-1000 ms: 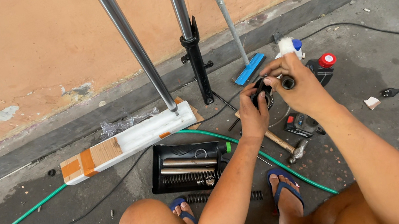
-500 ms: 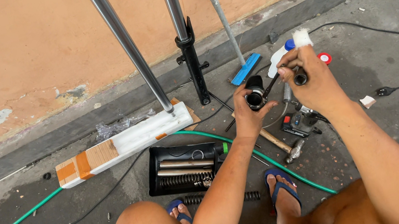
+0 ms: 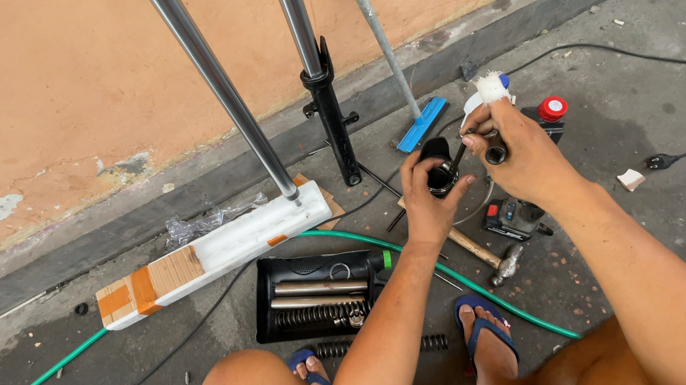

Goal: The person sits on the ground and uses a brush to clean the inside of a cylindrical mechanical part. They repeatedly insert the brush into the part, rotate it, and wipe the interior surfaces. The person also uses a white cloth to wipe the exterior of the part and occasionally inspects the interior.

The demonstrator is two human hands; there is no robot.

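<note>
1. Black cylinder part (image 3: pixel 438 168) sits in my left hand (image 3: pixel 430 205), fingers wrapped round it, above the tool tray (image 3: pixel 266 314).
2. My right hand (image 3: pixel 525 156) has drifted right, off the cylinder; it now pinches a small dark piece (image 3: pixel 496 154), bandaged finger (image 3: pixel 491 87) up.

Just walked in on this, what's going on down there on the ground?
A person squats on the concrete by a wall. Their left hand grips a small black cylindrical part, while the right hand, one finger wrapped in white, holds a small dark piece beside it. Below sits a black tray of metal tubes and springs; two chrome fork tubes lean against the wall.
</note>
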